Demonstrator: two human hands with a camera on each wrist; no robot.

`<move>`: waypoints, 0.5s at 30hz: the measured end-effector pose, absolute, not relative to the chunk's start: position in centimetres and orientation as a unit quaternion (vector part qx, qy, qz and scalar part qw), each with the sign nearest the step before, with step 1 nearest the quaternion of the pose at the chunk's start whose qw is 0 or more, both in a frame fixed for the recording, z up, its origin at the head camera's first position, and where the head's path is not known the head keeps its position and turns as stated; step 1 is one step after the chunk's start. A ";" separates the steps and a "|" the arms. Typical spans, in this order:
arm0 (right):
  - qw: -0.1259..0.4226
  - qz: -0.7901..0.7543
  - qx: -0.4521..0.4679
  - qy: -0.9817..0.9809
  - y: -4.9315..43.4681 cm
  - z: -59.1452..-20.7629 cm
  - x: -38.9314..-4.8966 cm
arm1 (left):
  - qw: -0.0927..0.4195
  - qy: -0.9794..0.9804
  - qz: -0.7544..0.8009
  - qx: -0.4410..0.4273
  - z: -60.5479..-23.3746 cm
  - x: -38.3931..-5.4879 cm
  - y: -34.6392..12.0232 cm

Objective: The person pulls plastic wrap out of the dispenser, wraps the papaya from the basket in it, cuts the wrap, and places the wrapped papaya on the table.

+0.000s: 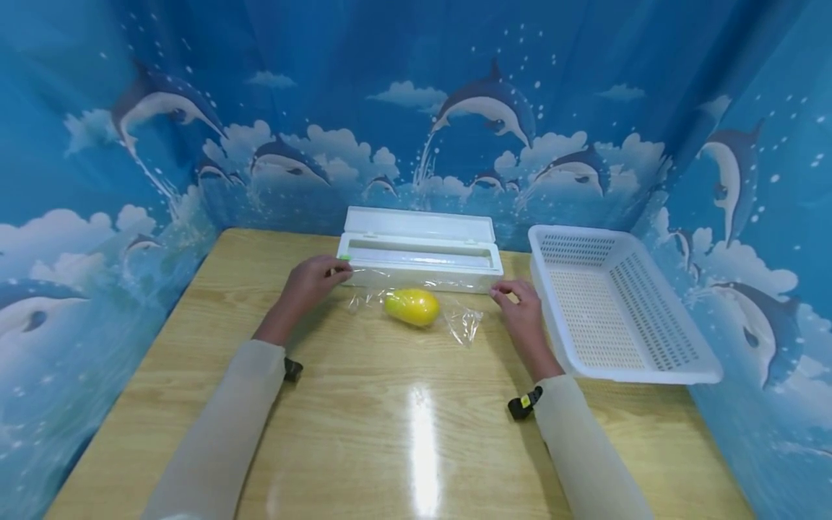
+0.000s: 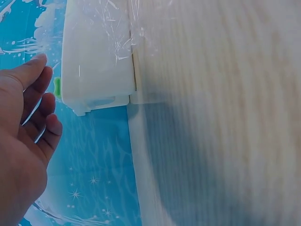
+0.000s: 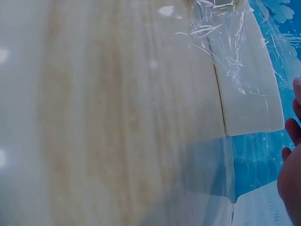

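A yellow, oval fruit like a mango or papaya (image 1: 416,308) lies on the table with clear plastic wrap (image 1: 463,322) over and around it. Behind it stands a long white wrap dispenser box (image 1: 422,277), its lid (image 1: 419,224) raised at the back. My left hand (image 1: 312,283) pinches the film's edge between thumb and forefinger at the box's left end, beside a green tab (image 2: 57,87). At the right end, my right hand (image 1: 522,309) pinches the film with its fingertips. In the right wrist view only part of that hand (image 3: 292,155) shows.
To the right of my right hand sits a white perforated plastic basket (image 1: 594,310). The wood-grain table (image 1: 364,419) reflects a bright light near its front. Blue dolphin-print curtains (image 1: 403,94) enclose the back and sides.
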State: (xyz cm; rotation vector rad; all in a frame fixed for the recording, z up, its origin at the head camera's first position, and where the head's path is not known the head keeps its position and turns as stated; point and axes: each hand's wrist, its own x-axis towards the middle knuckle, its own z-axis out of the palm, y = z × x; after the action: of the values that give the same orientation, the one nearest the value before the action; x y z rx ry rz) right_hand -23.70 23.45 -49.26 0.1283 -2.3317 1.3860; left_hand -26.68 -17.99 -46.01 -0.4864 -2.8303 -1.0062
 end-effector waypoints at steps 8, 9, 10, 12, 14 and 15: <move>0.194 0.513 0.042 -0.835 23.3 -49.3 -22.6 | 0.052 -0.918 -0.362 -0.150 -46.4 -25.4 -18.1; 0.193 0.511 0.039 -0.836 23.4 -49.3 -22.4 | 0.054 -0.917 -0.365 -0.152 -46.4 -25.3 -18.1; 0.192 0.511 0.035 -0.837 23.4 -49.4 -22.3 | 0.056 -0.916 -0.366 -0.153 -46.5 -25.2 -18.1; 0.190 0.508 0.031 -0.840 23.6 -49.4 -22.1 | 0.059 -0.915 -0.367 -0.156 -46.7 -25.0 -18.2; 0.187 0.505 0.030 -0.842 23.7 -49.5 -21.9 | 0.061 -0.914 -0.371 -0.155 -46.7 -24.8 -18.3; 0.184 0.505 0.030 -0.843 23.7 -49.5 -21.8 | 0.060 -0.914 -0.372 -0.153 -46.8 -24.8 -18.4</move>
State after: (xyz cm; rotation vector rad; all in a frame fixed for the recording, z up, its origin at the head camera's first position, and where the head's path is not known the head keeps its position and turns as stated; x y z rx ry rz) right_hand -21.82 23.73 -49.55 0.0854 -2.3761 1.4239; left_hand -24.75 -18.37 -46.79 -0.4630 -2.7646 -1.1261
